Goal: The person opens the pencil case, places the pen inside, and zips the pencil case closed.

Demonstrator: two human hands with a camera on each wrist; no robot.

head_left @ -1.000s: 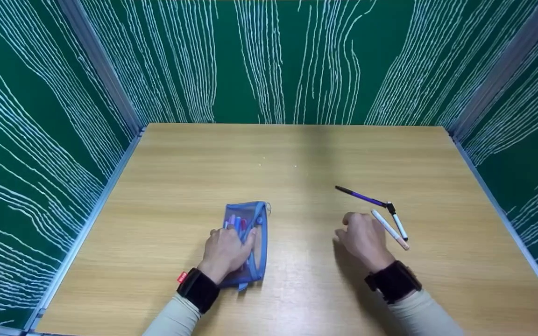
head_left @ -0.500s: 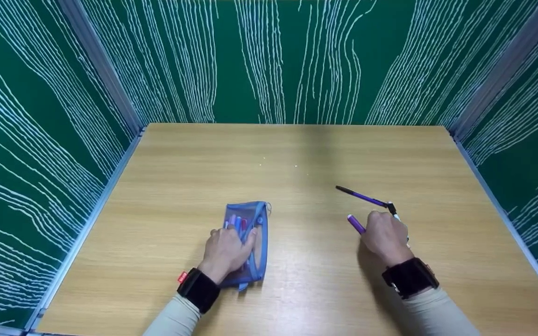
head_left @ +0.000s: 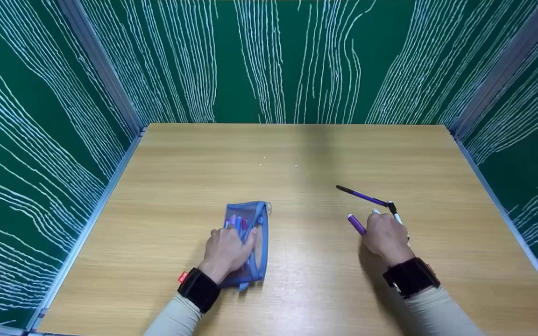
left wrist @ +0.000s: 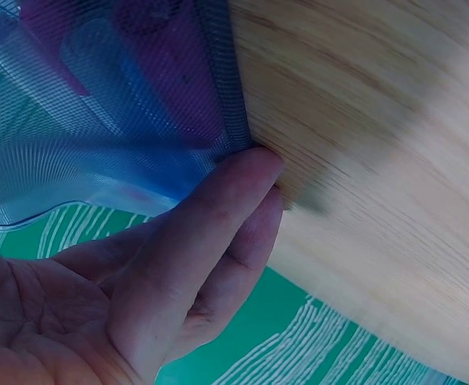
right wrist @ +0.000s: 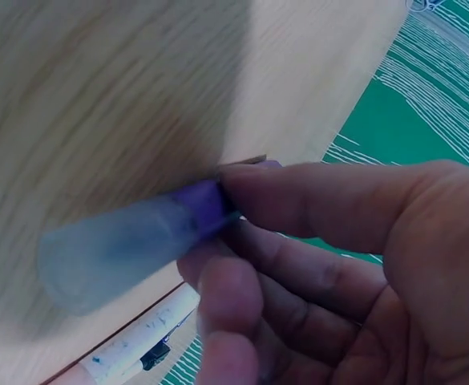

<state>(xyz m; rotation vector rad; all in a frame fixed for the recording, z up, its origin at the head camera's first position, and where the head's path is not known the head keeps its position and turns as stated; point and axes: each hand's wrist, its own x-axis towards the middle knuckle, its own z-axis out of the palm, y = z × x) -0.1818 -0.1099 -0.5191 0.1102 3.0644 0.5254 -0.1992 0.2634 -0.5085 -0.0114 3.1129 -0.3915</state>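
Note:
A blue mesh pencil case (head_left: pixel 262 247) lies left of centre with several markers inside. Across it my left hand (head_left: pixel 227 249) grips the case, thumb on the zipper side; in the left wrist view the fingertips (left wrist: pixel 246 172) meet its edge. On the right, my right hand (head_left: pixel 385 238) pinches a purple marker (head_left: pixel 356 224), whose purple end points up and left. In the right wrist view the marker (right wrist: pixel 118 253) shows a pale body and a purple band between thumb and fingers. A white marker (head_left: pixel 375 211) is mostly hidden under the right hand.
A purple pen with a black end (head_left: pixel 362 195) lies beyond the right hand. Its near end meets a white marker with a black cap (head_left: pixel 392 207), partly covered by the hand. Green walls (head_left: pixel 287 60) with white wavy lines enclose the wooden table (head_left: pixel 194 158).
My right hand has moved right over the white markers, and the purple marker now shows in its grip. The left hand and pencil case have stayed in place.

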